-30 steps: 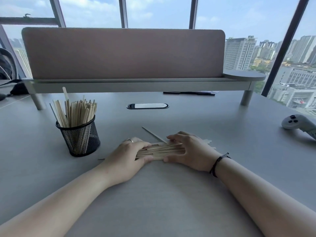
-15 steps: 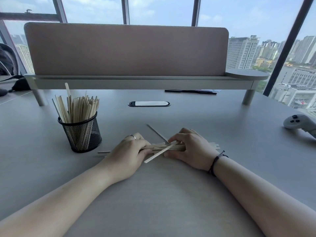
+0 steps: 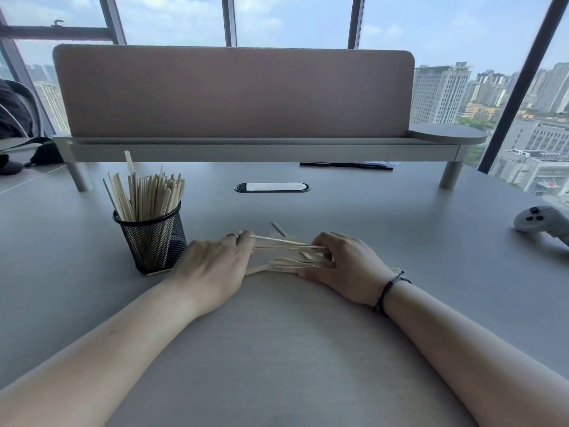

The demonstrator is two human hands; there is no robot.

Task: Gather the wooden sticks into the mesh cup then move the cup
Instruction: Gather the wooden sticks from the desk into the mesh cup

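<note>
Loose sticks (image 3: 289, 257) between both hands (bunched).

Two bare forearms reach forward from the bottom corners and converge toward the middle. The left hand (image 3: 212, 269) lies palm down, knuckles up, its fingers pointing right and slightly away; a dark ring sits on one finger. Its fingertips meet the left ends of the sticks (image 3: 289, 255). The right hand (image 3: 341, 266) faces it, palm down and angled left, fingers curled over the right ends of the sticks and thumb tucked low at the near side. A dark cord bracelet circles the right wrist. The two hands sit close together, the sticks bridging the narrow gap between them.
</note>
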